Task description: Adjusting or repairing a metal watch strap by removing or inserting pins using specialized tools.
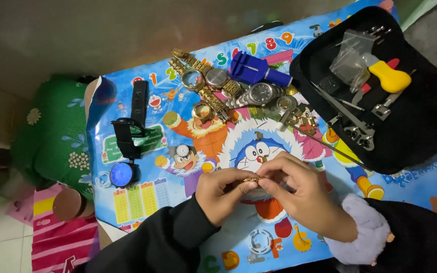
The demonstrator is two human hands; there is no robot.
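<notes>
Two hands meet over the colourful cartoon mat [142,202], just below its round blue-and-white cartoon face. Left hand [223,194] curled, fingertips pinching one end of a small gold link piece [252,179]; right hand [299,194] curled the same way, thumb and forefinger pressed on the other end. Held just above the mat, between both sets of fingertips, mostly hidden by them. Cannot tell whether the piece is being joined or taken apart.

Judged from the layout, somewhere in the middle of the work. Above the cartoon face, already laid out: loose gold links [302,120] in a small heap, a gold watch [213,78] with its band stretched open, a second gold band piece [203,108], a silver watch [259,93], and a blue band tool [254,70]. Left of the face, apparently untouched: a black-strapped watch with blue dial [123,172]. Upper right of the face, a black tool case [431,116] lying open, with a yellow-handled tool [390,77], tweezers and other metal tools inside, none in hand. One thin metal rod [330,146] resting across the case edge onto the mat.

Probably left to do: fitting the held links back to a band, with the heap of loose links yet unsorted.
</notes>
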